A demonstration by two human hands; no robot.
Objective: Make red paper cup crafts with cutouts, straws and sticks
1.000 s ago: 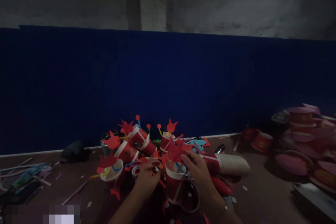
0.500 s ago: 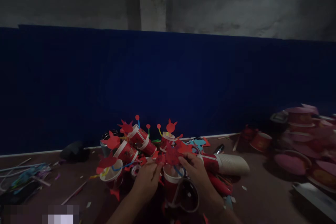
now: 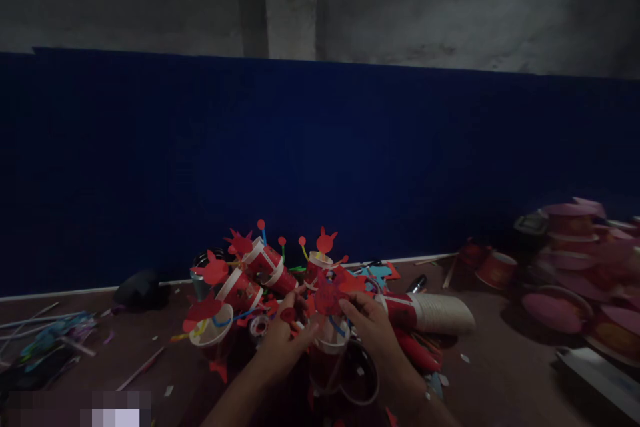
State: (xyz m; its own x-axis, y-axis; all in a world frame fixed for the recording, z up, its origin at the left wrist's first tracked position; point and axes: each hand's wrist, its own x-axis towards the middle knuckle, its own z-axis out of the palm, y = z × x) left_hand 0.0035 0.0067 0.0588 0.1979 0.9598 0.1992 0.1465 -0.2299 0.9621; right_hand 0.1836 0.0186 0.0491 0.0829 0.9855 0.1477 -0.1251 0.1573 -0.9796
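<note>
A red paper cup (image 3: 327, 363) with a white rim stands in front of me, a bent blue straw (image 3: 339, 325) at its mouth. Above the rim is a red paper cut-out (image 3: 327, 297), its edge pinched between the thumb and fingers of my right hand (image 3: 373, 327). My left hand (image 3: 286, 340) is at the cup's left side, thumb and fingers apart. A small red paper disc (image 3: 289, 314) shows against its fingers; what carries the disc is hidden. Left of that hand, another decorated cup (image 3: 213, 333) stands with a red cut-out (image 3: 203, 310).
More decorated red cups (image 3: 240, 290) crowd behind my hands. A long stack of nested paper cups (image 3: 443, 313) lies to the right, and a roll of tape (image 3: 259, 327) to the left. Pink-red cup pieces (image 3: 575, 267) pile up far right. A blue panel (image 3: 320, 160) rises behind.
My left hand has come away from the red cut-out, and its thumb and fingers have spread. The right hand stays at the cut-out's edge.
</note>
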